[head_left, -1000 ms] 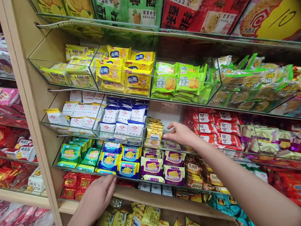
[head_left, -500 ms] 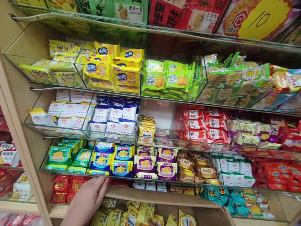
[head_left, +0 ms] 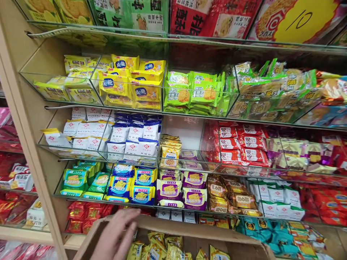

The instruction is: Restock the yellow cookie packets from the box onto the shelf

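My left hand (head_left: 118, 234), slightly blurred, is over the left part of an open cardboard box (head_left: 189, 231) at the bottom of the view. Its fingers are stretched and a little apart, with nothing seen between them. Inside the box lie several yellow cookie packets (head_left: 155, 249). My right hand does not show. Above the box, a compartment holds a stack of yellow cookie packets (head_left: 170, 155) at its left side, with bare space beside the stack.
Glass-fronted shelves (head_left: 162, 115) hold rows of wrapped snacks, among them green packets (head_left: 74, 179), purple packets (head_left: 194, 198) and red packets (head_left: 253, 155). A wooden upright (head_left: 35, 144) stands at the left. A yellow price sign (head_left: 303, 21) is at the top right.
My left hand has lifted off the box rim and moved right, over the opening. The shelves sit slightly further right and lower in view. A fingertip-like shape among the packets no longer shows.
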The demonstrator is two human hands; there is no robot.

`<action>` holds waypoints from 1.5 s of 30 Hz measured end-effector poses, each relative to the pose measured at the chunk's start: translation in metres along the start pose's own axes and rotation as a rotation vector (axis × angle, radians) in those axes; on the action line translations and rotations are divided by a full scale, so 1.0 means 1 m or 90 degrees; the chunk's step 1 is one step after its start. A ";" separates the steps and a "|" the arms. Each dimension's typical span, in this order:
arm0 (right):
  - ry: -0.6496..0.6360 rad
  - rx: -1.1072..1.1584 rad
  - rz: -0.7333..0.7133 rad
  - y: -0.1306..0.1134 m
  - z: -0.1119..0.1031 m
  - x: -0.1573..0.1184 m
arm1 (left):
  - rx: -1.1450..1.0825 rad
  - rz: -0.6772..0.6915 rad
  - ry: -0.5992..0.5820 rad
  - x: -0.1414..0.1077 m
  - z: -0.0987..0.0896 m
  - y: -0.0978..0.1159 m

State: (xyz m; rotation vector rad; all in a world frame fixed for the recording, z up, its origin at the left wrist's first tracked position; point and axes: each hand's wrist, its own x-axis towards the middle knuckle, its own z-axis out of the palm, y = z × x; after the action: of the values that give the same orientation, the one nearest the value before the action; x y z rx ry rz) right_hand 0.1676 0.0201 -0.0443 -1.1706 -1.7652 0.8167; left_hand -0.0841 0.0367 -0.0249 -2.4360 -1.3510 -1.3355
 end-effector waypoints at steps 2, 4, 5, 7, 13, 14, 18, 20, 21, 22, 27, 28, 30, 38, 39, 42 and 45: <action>0.017 0.116 0.044 -0.007 0.000 -0.018 | -0.127 -0.056 -0.055 -0.001 0.008 0.032; 0.072 0.287 0.090 -0.022 -0.002 -0.028 | -0.287 -0.110 -0.155 0.005 0.016 0.064; 0.103 0.356 0.108 -0.031 -0.004 -0.029 | -0.356 -0.149 -0.184 0.011 0.019 0.077; 0.151 0.397 0.129 -0.048 -0.005 -0.023 | -0.446 -0.207 -0.220 0.024 0.026 0.096; 0.317 0.323 0.235 -0.063 0.001 -0.001 | -0.555 -0.369 -0.224 0.037 0.044 0.108; 0.326 0.328 0.236 -0.061 0.002 0.000 | -0.560 -0.374 -0.220 0.037 0.045 0.108; 0.359 0.218 0.085 -0.049 -0.003 -0.004 | -0.617 -0.391 -0.201 0.042 0.039 0.110; 0.349 0.079 -0.140 -0.043 -0.010 -0.010 | -0.729 -0.452 -0.223 0.046 0.030 0.113; 0.322 0.021 -0.252 -0.040 -0.012 -0.013 | -0.797 -0.494 -0.238 0.047 0.025 0.114; 0.286 -0.019 -0.339 -0.039 -0.015 -0.017 | -0.860 -0.526 -0.248 0.048 0.021 0.114; 0.254 0.023 -0.224 -0.038 -0.017 -0.033 | -0.944 -0.447 -0.188 0.047 0.014 0.110; 0.264 0.092 -0.136 -0.038 -0.018 -0.034 | -0.943 -0.421 -0.183 0.047 0.015 0.109; 0.251 0.269 0.019 -0.041 -0.018 -0.033 | -0.938 -0.378 -0.175 0.046 0.019 0.108; 0.138 0.376 0.079 -0.066 -0.017 -0.012 | -0.653 -0.186 -0.189 0.037 0.015 0.105; 0.139 0.315 0.051 -0.071 -0.024 -0.009 | -0.550 -0.143 -0.167 0.037 0.011 0.097; 0.251 0.069 -0.109 -0.091 -0.057 0.012 | -0.184 -0.011 -0.084 0.040 -0.003 0.054; 0.395 -0.146 -0.234 -0.117 -0.098 0.059 | 0.020 0.013 -0.109 0.046 -0.011 -0.004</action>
State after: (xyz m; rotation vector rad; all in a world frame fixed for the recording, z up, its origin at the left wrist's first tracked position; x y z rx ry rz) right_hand 0.1988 0.0403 0.1155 -1.0483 -1.4946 0.0161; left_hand -0.0829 0.0654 0.0133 -2.5866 -1.3654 -1.1158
